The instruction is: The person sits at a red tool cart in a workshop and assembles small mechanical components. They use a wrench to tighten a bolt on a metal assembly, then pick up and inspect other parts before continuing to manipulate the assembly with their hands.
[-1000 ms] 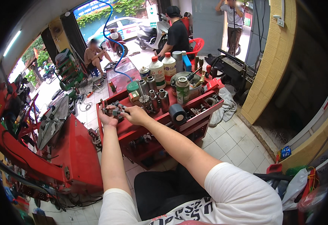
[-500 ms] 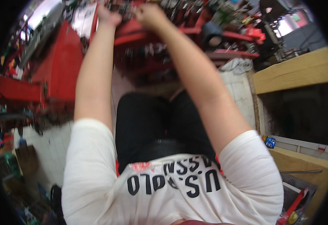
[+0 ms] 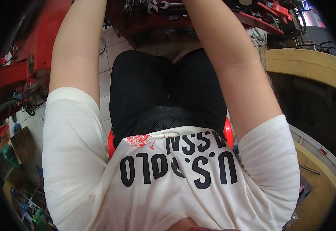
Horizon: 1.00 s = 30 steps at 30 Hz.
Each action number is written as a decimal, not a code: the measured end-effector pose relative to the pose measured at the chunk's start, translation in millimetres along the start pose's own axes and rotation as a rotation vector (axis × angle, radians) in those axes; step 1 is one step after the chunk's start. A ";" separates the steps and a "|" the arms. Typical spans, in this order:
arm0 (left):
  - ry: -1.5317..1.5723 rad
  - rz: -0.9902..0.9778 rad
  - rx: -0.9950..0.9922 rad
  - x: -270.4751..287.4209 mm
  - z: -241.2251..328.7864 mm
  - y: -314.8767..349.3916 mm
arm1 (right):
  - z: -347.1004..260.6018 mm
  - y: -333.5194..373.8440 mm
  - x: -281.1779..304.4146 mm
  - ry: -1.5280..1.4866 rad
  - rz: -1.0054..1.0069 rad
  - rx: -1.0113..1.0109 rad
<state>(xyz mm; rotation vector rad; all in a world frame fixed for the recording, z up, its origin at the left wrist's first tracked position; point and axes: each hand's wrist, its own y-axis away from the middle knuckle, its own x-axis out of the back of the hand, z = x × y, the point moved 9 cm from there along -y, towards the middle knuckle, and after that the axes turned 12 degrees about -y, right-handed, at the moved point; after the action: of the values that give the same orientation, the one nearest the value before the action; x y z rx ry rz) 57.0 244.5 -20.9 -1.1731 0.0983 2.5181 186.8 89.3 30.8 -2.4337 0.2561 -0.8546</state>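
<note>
Both my forearms stretch forward and leave the picture at its top edge. My left forearm [image 3: 77, 46] passes beside a red metal panel [image 3: 45, 34], and its hand is out of view. My right forearm [image 3: 229, 42] crosses in front of a red workbench [image 3: 137, 29], with that hand also cut off. Between my arms, an open-end wrench [image 3: 171, 5] and other metal tools lie on the bench. Whatever either hand touches or holds is hidden beyond the edge.
I sit on a red seat [image 3: 228, 131] over a tiled floor. A grey rag [image 3: 257, 36] lies at the bench's right end. To the right stands a yellow-covered ledge [image 3: 306, 63]. Loose parts and a brown board [image 3: 23, 144] are at lower left.
My hands, seen over the cluttered bench half a second ago, have gone out past the top edge. The scene has shifted upward in the picture, and my lap shows more fully.
</note>
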 end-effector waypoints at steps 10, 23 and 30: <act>-0.039 -0.045 0.034 -5.8 -19.1 -0.7 | 9.7 5.9 11.9 -0.109 0.020 -0.100; -0.005 0.119 0.012 -14.9 -8.2 31.7 | -10.7 11.3 11.6 0.019 0.019 -0.078; 0.095 0.170 0.045 -20.3 -14.2 44.0 | -22.6 16.9 21.1 0.031 0.004 -0.058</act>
<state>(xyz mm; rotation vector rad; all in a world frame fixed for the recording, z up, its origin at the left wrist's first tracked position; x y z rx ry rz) 63.9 194.5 -18.8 -1.3170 0.2892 2.5884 189.1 58.2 47.2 -2.4741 0.3013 -0.8954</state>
